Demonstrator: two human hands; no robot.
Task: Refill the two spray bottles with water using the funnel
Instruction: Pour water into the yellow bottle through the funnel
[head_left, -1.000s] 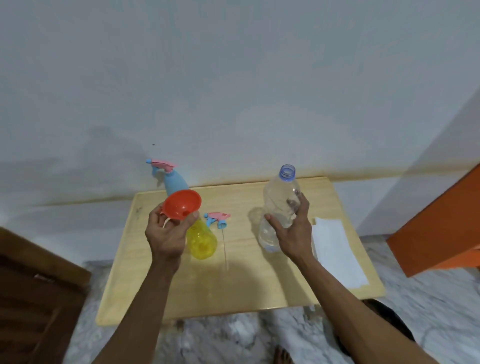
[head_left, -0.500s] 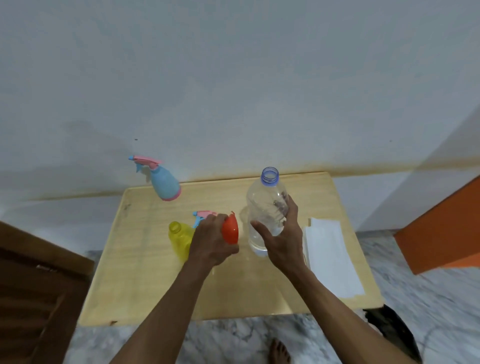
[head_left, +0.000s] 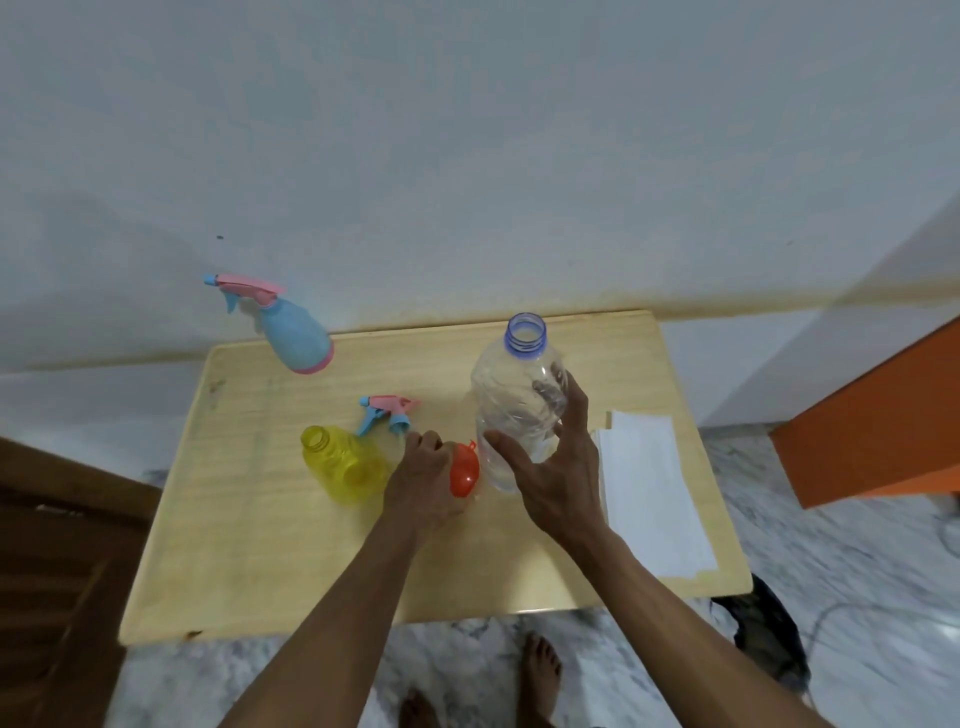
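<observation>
Evidently the refilling was only partly under way. The yellow spray bottle (head_left: 344, 470) stood uncapped near the middle of the bench (head_left: 260, 561), its mouth open, and its pink and blue spray head (head_left: 387, 414) lay just behind it on the wood. Whether any water was already inside could not be told. The blue spray bottle (head_left: 296, 335) stood at the far left corner with its trigger head on, so by appearances it had not been opened for filling. The left hand (head_left: 423, 480) had its fingers curled round the orange funnel (head_left: 464, 469), holding it low over the bench between the yellow bottle and the clear water bottle (head_left: 517, 410); the funnel sat in no bottle's neck. The right hand (head_left: 558, 467) gripped the water bottle, thumb and fingers wrapped about its body, upright and capless, with some water in it. A white cloth (head_left: 654, 499) lay along the right edge.
</observation>
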